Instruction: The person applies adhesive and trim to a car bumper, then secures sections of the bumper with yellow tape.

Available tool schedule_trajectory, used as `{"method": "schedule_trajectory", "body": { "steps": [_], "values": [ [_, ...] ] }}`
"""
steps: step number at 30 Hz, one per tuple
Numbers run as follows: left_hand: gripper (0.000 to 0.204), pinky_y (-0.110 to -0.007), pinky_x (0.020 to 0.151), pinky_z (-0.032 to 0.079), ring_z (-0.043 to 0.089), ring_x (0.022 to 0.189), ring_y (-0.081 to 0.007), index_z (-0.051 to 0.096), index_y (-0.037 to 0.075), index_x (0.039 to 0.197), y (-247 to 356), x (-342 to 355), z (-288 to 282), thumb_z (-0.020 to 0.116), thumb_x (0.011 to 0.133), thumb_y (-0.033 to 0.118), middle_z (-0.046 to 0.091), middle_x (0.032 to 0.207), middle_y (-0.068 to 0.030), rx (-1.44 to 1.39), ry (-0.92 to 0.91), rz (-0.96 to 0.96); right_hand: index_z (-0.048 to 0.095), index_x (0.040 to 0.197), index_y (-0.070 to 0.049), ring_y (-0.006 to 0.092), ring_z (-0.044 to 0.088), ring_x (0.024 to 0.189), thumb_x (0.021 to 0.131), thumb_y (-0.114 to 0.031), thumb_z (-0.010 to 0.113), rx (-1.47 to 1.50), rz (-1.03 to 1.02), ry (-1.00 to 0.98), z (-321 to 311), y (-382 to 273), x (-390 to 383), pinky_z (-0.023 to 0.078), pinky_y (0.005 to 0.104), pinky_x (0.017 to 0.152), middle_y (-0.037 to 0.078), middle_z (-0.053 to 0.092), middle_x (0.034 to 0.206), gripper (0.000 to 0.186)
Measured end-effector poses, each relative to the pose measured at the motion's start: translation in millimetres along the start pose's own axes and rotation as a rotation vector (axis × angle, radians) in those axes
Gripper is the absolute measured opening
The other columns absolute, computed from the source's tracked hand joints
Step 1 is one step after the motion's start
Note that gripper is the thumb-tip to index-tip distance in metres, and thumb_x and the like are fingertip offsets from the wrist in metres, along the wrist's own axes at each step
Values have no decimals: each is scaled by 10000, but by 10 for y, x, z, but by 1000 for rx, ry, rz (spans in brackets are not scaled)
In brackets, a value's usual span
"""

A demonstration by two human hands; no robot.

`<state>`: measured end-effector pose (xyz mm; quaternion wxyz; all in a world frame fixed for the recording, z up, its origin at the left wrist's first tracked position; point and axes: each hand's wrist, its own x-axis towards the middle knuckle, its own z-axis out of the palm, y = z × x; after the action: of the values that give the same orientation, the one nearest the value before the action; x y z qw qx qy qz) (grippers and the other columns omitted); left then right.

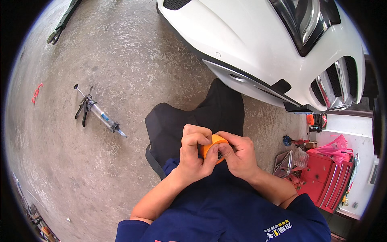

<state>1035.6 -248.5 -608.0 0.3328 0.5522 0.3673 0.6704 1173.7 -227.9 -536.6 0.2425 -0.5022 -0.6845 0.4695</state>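
Above my lap I hold an orange roll [217, 139], which looks like tape, with both hands. My left hand [192, 155] is closed on its left side, the fingers curled and the thumb pressed near the rim. From the right, my right hand [242, 156] grips the roll, its thumb close to the left thumb. Something dark shows in the roll's centre, partly covered by the thumbs. To the left, a caulking gun [100, 113] with a clear barrel and a black handle lies on the floor, its nozzle pointing toward me.
A white car's front bumper [242, 78] stands close ahead on the right. At the far right are a red tool cabinet [320, 177] and a pink bundle [334, 149]. A red strip [36, 92] lies on the concrete floor [109, 177] at left; a dark metal bar [62, 24] is beyond it.
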Motion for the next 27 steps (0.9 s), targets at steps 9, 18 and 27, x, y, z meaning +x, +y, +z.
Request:
{"method": "schedule_trajectory", "body": {
  "steps": [9,18,27],
  "values": [
    [303,-274,679,365,383,772,-162,340,72,1008,-9,-19,21,566,846,-50,424,880,-95,9,-34,2,646,1033,35,210,674,718,950,-278,614,-11,2,10,10,34,-14,507,289,652,151,684,829,325],
    [284,-328,753,449,540,866,-241,690,28,1038,115,149,-306,739,799,172,569,935,-111,38,-200,-189,648,1053,55,214,693,754,951,-277,615,5,-72,-24,-148,106,19,519,276,683,162,699,870,348],
    [188,-314,675,457,557,754,-212,708,60,818,252,624,-521,770,646,14,601,764,-36,93,-536,-96,655,1082,46,103,644,749,978,-272,579,172,151,-344,-316,74,92,516,244,699,68,703,834,343]
  ]
}}
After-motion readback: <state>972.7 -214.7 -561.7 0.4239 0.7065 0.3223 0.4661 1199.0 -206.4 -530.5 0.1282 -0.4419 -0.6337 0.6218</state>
